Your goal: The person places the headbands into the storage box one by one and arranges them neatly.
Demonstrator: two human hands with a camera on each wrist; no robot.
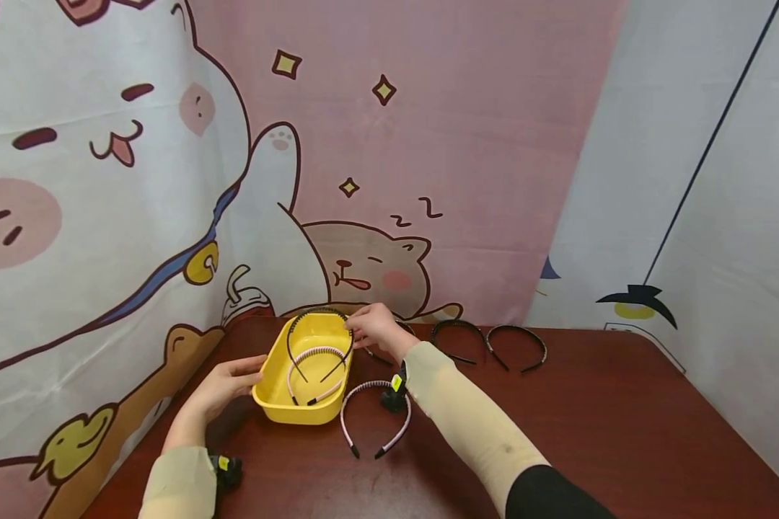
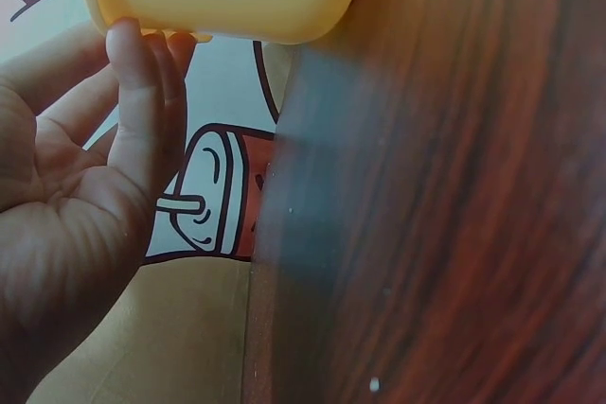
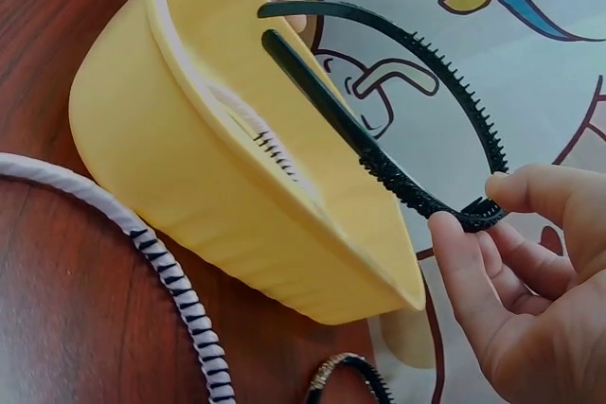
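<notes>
My right hand [image 1: 378, 328] pinches a black toothed headband [image 3: 322, 96] at the top of its arch. The headband hangs over a yellow plastic basin [image 1: 298, 414], its two ends pointing into the opening. Inside the basin lies a pale pink headband [image 1: 318, 351] with dark tips. At the basin's left rim, my left hand [image 1: 223, 386] grips the edge with its fingertips. A second pale pink headband [image 1: 370, 383], wrapped with dark stripes, lies on the table just right of the basin, below my right wrist.
Two dark headbands, one black [image 1: 457, 322] and one with a lighter patterned band [image 1: 517, 328], lie toward the back of the brown table [image 1: 591, 432]. Another dark headband [image 1: 379, 357] is partly hidden behind my right hand. A cartoon-printed curtain [image 1: 480, 144] hangs behind the table.
</notes>
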